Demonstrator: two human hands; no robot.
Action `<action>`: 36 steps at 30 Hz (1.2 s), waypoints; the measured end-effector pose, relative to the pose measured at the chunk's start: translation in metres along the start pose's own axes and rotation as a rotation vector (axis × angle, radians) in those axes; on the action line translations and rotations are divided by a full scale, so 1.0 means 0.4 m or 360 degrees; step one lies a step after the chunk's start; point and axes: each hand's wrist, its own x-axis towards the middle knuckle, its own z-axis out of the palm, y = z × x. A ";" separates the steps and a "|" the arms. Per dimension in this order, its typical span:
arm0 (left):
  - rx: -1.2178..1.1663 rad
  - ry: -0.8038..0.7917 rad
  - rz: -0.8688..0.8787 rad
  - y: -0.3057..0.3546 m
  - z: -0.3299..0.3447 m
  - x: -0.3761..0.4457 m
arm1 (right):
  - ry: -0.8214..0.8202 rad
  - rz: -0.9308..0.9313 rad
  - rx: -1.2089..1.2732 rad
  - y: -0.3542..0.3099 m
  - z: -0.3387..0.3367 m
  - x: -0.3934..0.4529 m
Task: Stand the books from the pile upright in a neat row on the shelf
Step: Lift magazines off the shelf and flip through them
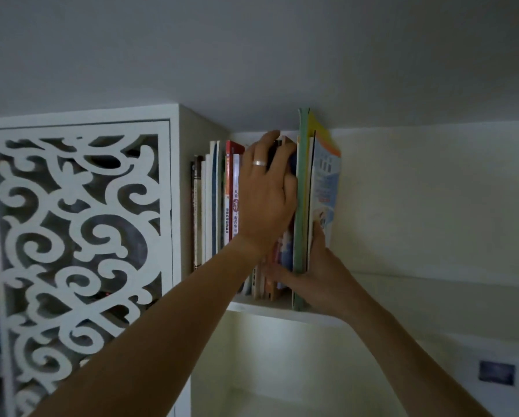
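A row of upright books (219,203) stands on the white shelf (270,311), against the cabinet side at the left. My left hand (267,194), with a ring on one finger, lies over the books in the middle of the row, fingers curled over their tops. At the right end stand tall thin books: a green one (301,191) and a light-blue illustrated one (324,182). My right hand (315,281) grips the bottom of these tall books, thumb up along the blue cover, fingers on their left side. The pile is not in view.
A white cabinet door with cut-out scrollwork (80,254) fills the left. The ceiling sits just above the tall books. The shelf runs on to the right along a pale wall. A lower compartment (267,371) opens under the shelf. A small dark plate (496,373) is at lower right.
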 end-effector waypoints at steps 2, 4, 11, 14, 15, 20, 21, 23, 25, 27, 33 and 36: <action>-0.0002 -0.0045 0.0043 -0.004 0.002 -0.035 | -0.0036 0.0002 -0.0119 0.014 -0.014 0.000; 0.0001 -0.0068 0.0103 -0.013 -0.001 -0.064 | -0.0052 0.0022 -0.0202 0.027 -0.022 0.000; 0.0123 -0.0239 0.0652 0.015 -0.010 -0.083 | -0.0111 0.0023 -0.0437 0.032 -0.022 0.022; 0.0142 -0.0283 0.0571 0.029 0.001 -0.096 | -0.0176 -0.0028 -0.0346 0.044 -0.047 0.012; 0.0152 -0.0267 0.0514 0.032 0.005 -0.101 | -0.0180 -0.0010 -0.0285 0.048 -0.049 0.005; 0.0096 -0.0240 0.0415 0.028 0.001 -0.117 | -0.0159 -0.0053 -0.0227 0.067 -0.040 -0.018; 0.0064 -0.0250 0.0427 0.023 -0.003 -0.122 | -0.0177 -0.0053 -0.0272 0.069 -0.044 -0.015; 0.0049 -0.0279 0.0463 0.016 -0.010 -0.134 | -0.0159 -0.0050 -0.0377 0.075 -0.050 -0.006; 0.0086 -0.0280 0.0474 0.015 -0.010 -0.149 | -0.0131 -0.0035 -0.0424 0.071 -0.041 0.002; 0.0087 -0.0270 0.0448 0.017 -0.010 -0.156 | -0.0203 0.0036 -0.0405 0.063 -0.027 0.004; 0.0109 -0.0242 0.0270 0.010 -0.018 -0.189 | -0.0092 -0.0008 -0.0213 0.075 -0.022 -0.004; 0.0179 -0.0241 0.0212 0.000 -0.015 -0.209 | -0.0066 -0.0076 -0.0181 0.077 -0.011 -0.009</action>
